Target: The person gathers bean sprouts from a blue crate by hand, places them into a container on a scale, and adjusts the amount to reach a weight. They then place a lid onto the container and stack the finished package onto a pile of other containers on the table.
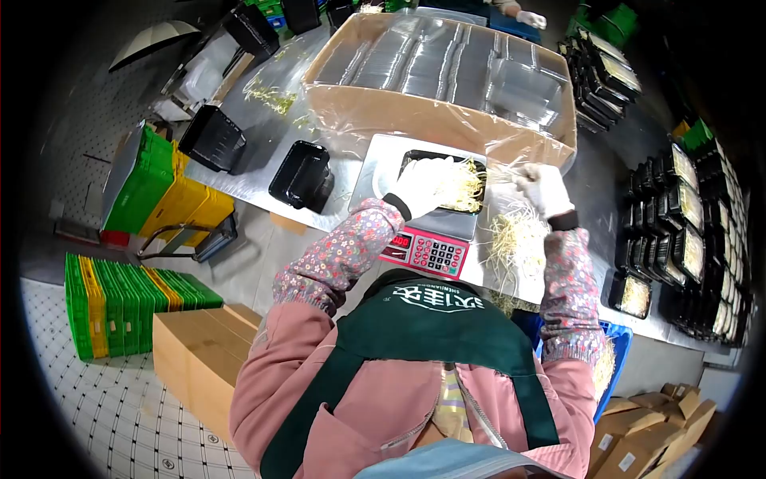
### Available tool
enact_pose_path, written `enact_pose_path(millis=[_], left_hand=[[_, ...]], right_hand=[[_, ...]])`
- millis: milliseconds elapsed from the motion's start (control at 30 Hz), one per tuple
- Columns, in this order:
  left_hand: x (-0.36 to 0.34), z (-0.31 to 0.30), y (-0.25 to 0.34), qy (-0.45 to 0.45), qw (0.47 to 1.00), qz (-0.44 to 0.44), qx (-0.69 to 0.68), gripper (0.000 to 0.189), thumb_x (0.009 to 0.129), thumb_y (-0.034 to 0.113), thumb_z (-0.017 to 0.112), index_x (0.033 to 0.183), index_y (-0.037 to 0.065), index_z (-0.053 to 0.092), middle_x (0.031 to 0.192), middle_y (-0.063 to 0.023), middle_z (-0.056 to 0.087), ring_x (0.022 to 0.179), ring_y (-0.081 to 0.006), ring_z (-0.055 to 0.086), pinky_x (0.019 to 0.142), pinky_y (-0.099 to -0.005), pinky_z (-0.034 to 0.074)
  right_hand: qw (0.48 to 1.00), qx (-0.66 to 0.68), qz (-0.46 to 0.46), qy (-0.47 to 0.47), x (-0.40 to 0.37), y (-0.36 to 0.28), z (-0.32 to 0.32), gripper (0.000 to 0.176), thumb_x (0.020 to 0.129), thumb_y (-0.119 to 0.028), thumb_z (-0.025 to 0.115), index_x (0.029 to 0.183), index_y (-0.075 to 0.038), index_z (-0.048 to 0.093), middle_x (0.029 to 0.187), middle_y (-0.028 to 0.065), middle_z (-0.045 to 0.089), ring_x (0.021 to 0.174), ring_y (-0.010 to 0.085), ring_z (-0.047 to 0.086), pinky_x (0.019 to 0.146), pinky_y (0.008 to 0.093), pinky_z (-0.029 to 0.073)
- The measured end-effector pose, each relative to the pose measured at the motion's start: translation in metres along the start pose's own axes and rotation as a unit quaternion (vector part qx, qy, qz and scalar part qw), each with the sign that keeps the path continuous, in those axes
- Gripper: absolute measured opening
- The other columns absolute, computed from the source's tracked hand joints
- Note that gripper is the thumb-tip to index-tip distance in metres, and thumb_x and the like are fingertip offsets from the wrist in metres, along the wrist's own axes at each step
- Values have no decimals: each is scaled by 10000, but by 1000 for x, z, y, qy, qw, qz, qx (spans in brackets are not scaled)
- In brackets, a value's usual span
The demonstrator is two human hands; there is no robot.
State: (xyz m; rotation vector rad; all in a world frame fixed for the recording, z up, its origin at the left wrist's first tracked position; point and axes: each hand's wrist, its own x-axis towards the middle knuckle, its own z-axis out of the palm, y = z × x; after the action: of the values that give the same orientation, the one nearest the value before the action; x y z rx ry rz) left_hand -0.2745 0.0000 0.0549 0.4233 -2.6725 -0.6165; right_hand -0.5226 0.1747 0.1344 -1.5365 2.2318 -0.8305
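Note:
A black tray (481, 185) of pale bean sprouts (465, 188) sits on the steel pan of a red-fronted digital scale (437, 254). My left hand (427, 184), in a white glove, lies over the left half of this tray. Its fingers stretch across the sprouts, and their tips are partly lost against them. To the right of the scale, my gloved right hand (544, 190) is raised above a heap of loose sprouts (513, 241). Its fingers are curled together; stray strands show beside the fingertips, but what is inside them is hidden.
An open carton (383, 112) of clear plastic lids stands behind the scale. Empty black trays (300, 174) are at left. Stacked filled trays (678, 215) crowd the right side. Green crates (136, 307) and a cardboard box (199, 343) stand lower left. Another person's gloved hand (531, 19) shows at the top.

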Motion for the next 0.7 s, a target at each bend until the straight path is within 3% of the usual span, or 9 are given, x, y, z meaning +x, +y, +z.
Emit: enact_pose_path(millis=[133,167,233,300,433,500,567,633,700], left_hand=[[-6,-28,6,-1,999,10,-34,834,800,449,727,1441,13,420,1403,-187,496,1311,-347,451,1106,-472,321],[-9,-44,13,18,999,27,28,873,771,463,755,1440,14,419,1413,-184,488,1323,-351,442,1123,-468,311],[-14,-57,7,19,999,-5,-39,965,701,491,804,1442,17,408,1423,-197,472,1333,-373,430,1133,-494,302],[-20,-58,6,26,999,8,-23,996,683,510,809,1446,16,403,1429,-207,461,1351,-376,411,1134,-510,294],[-7,-35,19,15,997,47,57,948,717,473,795,1446,12,400,1432,-213,452,1378,-380,373,1133,-542,282],[2,-13,10,7,996,63,60,908,735,444,785,1437,9,407,1433,-214,450,1377,-384,367,1132,-559,275],[4,-29,28,-34,997,29,62,767,748,375,727,1366,5,465,1376,-201,493,1318,-380,421,1119,-544,299],[-4,-8,13,-3,995,35,95,693,770,357,674,1342,13,489,1326,-183,530,1299,-363,450,1105,-514,321],[1,-2,9,-3,992,39,117,568,823,361,606,1280,30,540,1255,-152,575,1182,-344,525,1018,-486,400]], right_hand=[[965,227,60,117,-37,27,-27,175,900,-117,705,951,51,715,771,19,701,692,56,611,635,224,499],[944,294,64,138,-40,64,-11,172,882,-140,718,985,-4,736,762,49,718,692,138,666,667,270,528],[993,-104,-2,51,-50,147,20,246,833,-186,746,1059,-87,736,877,82,742,819,254,710,737,374,551],[878,-406,152,-203,-56,58,5,360,780,-281,771,1099,-120,731,1045,153,713,981,322,686,850,437,540],[970,-111,-106,187,-15,3,56,488,921,-297,643,1282,21,565,1272,222,614,1207,365,570,1042,447,435],[962,-90,-170,194,1,-44,89,567,890,-342,651,1290,44,535,1318,276,547,1254,407,506,1077,456,392],[994,-45,-99,4,6,-80,108,635,931,-418,583,1318,76,486,1261,312,548,1225,443,503,1081,465,372],[950,-185,-157,197,0,-49,170,739,932,-512,546,1328,105,462,1228,315,560,1179,440,531,1032,470,414],[992,-92,-55,69,5,-71,147,812,920,-569,534,1343,119,449,1224,318,564,1161,438,542,1001,467,440]])
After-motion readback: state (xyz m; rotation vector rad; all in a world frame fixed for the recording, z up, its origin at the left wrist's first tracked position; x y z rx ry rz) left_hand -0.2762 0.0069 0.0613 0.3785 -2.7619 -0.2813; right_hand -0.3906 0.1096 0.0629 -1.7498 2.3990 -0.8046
